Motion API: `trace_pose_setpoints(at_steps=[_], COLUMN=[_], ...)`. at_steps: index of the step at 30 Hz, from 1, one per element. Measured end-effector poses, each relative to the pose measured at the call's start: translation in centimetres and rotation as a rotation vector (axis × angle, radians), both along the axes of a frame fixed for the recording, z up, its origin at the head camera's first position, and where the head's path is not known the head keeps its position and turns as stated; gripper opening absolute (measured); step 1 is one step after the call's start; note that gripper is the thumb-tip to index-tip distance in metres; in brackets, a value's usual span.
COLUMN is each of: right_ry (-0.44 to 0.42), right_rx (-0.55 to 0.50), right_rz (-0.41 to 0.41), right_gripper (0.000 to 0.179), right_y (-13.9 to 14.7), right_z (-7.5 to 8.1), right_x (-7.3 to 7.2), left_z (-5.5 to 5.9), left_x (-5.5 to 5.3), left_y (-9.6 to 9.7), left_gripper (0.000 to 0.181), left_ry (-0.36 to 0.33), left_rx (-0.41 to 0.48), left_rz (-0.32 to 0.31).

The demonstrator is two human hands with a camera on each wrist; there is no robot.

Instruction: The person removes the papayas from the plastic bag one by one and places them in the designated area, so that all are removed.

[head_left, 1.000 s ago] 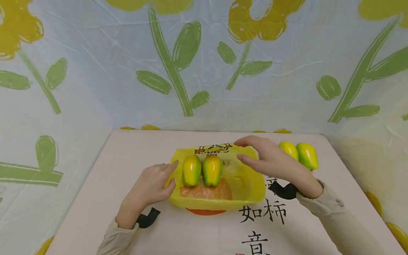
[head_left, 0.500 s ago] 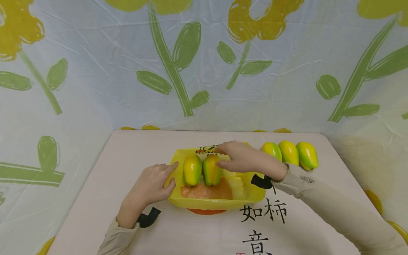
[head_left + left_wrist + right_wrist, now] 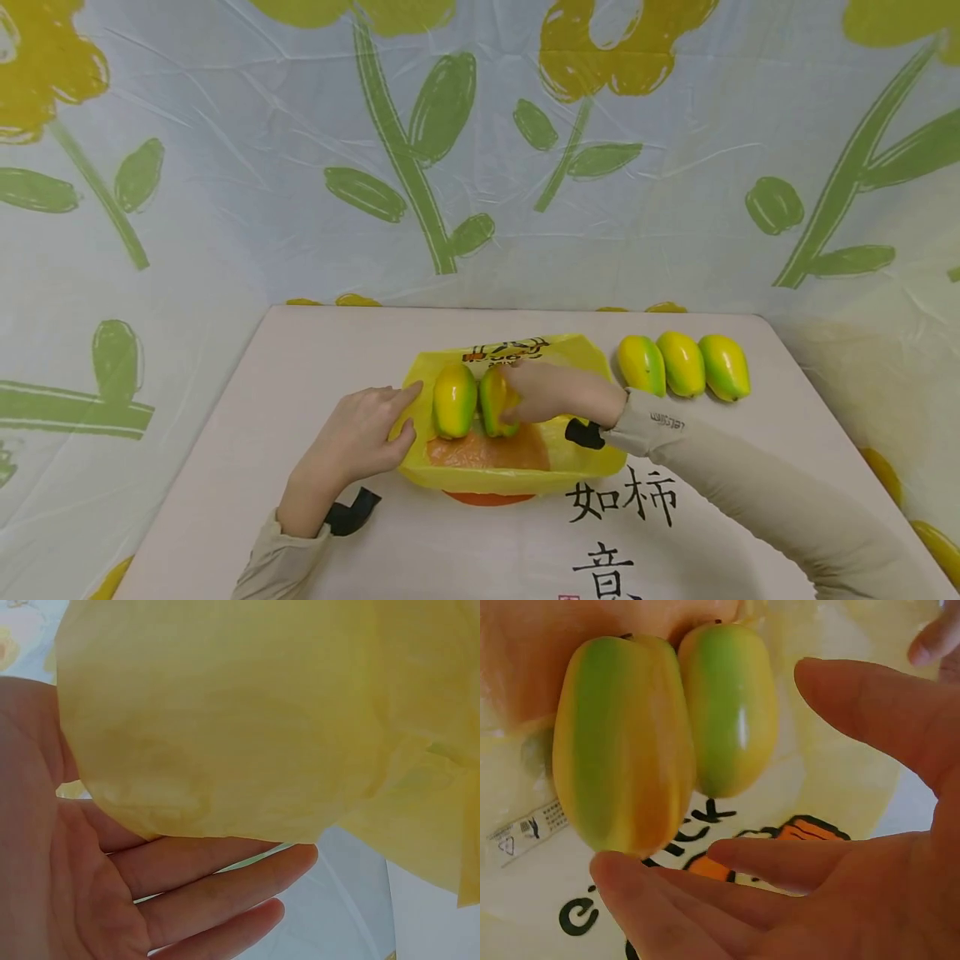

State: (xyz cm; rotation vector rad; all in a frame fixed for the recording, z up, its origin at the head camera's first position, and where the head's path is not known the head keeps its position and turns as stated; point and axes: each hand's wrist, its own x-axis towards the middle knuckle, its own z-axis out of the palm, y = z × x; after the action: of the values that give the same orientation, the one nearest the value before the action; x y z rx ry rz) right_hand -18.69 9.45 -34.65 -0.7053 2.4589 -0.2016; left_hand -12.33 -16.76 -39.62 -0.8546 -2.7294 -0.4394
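I observe, from my station, a yellow bag [image 3: 592,457] spread on the table [image 3: 315,358], with a left fruit [image 3: 454,400] and a right fruit [image 3: 492,402], both yellow and green, lying side by side within its outline. My right hand [image 3: 547,392] is at the right fruit, thumb and fingers wide apart; in the right wrist view a fingertip meets the fruit's end, while the thumb stands clear of it. My left hand [image 3: 367,429] is at the bag's left edge, fingers extended and grasping nothing (the bag's film covers part of them in the left wrist view). Three further fruits [image 3: 681,364] lie in a row on the table, to the right of the bag. Black characters [image 3: 650,497] mark the table nearer me; flowered cloth [image 3: 270,217] hangs behind.
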Motion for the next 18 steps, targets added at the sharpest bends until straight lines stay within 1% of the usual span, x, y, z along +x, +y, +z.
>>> trace_pose_setpoints(at_steps=[5,11,18], right_ry=[-0.040,-0.035,-0.015], right_rx=[-0.013,-0.016,0.009], right_rz=[-0.027,-0.040,-0.040], right_gripper=[0.084,0.090,0.090], right_y=[-0.2,-0.6,-0.9], right_z=[-1.3,-2.3,-3.2], right_x=[-0.3,-0.4,-0.9], left_z=[0.0,-0.1,-0.2], left_x=[0.0,0.0,-0.2], left_y=[0.0,0.1,0.1], left_gripper=[0.045,0.045,0.045], left_ry=[-0.005,-0.022,-0.019], left_rx=[-0.003,-0.009,-0.005], left_rz=[-0.002,-0.004,-0.013])
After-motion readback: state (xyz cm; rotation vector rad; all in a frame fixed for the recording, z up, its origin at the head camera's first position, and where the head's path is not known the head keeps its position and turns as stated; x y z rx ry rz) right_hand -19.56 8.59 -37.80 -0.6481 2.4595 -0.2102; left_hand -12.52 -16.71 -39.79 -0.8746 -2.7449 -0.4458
